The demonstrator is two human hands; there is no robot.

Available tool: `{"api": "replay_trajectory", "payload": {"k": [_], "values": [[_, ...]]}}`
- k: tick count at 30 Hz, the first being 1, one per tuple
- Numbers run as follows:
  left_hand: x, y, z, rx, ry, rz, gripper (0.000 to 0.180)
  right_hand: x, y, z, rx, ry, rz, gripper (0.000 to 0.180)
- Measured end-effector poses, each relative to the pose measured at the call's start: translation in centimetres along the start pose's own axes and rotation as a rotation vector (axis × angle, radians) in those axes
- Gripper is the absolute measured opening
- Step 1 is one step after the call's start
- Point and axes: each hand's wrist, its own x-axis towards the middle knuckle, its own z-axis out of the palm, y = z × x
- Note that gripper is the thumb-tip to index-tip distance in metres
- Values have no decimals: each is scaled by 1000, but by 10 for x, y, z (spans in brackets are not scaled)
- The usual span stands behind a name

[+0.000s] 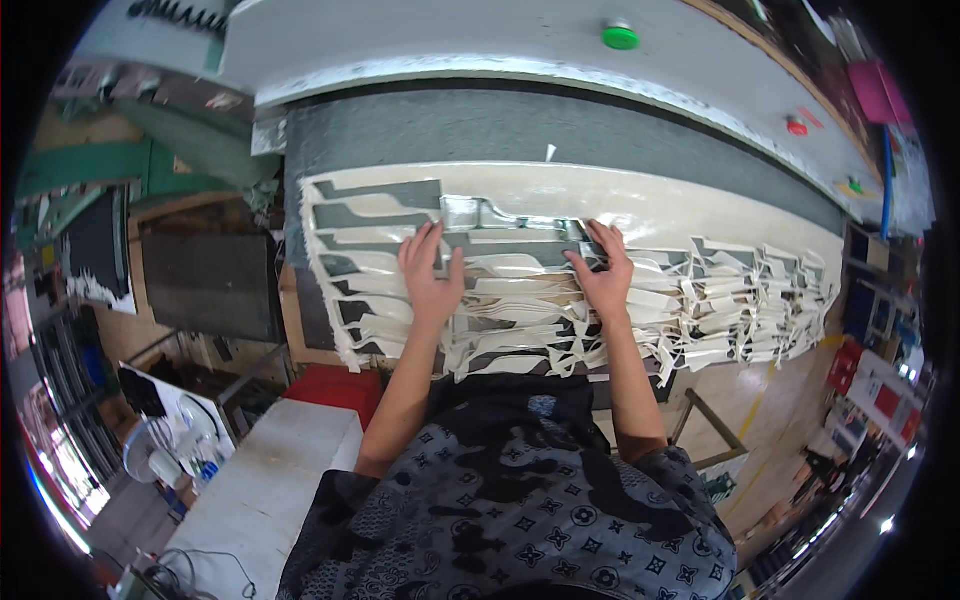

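A cream sheet (520, 180) of leather-like material lies across the dark grey machine bed, with long curved openings cut through it. On its upper middle part sits a shiny metal cutting die (535, 222), a thin-walled outline with a long curved shape. My left hand (432, 280) grips the die's left end, thumb and fingers bent around it. At the die's right end, my right hand (607, 275) holds on with fingers on the far side and thumb on the near side. Below and right of the hands, the sheet is a net of narrow strips (700, 310).
A grey machine beam (480, 50) spans the far side, carrying a green button (620, 38) and a red button (797, 126). To the near left stand a white-topped table (270, 500), a red box (335, 390) and a fan (150, 450).
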Motion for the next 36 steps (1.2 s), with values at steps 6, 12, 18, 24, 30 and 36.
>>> {"api": "replay_trajectory", "payload": {"k": [6, 12, 18, 24, 30, 36], "values": [[0, 0, 3, 65, -12, 19, 42, -3, 6, -2, 159, 53, 65, 46], [-5, -4, 1, 119, -48, 41, 51, -4, 11, 6, 179, 125, 15, 28], [-4, -5, 4, 66, -64, -13, 50, -4, 10, 4, 131, 125, -9, 28], [-3, -4, 2, 97, -34, 53, 50, 2, 3, 8, 65, 128, 34, 27], [0, -2, -1, 72, -25, 72, 49, 5, -4, 13, -14, 117, 70, 30], [-2, -3, -2, 20, -15, 26, 51, 18, 7, -6, -18, -47, 129, 30]]}}
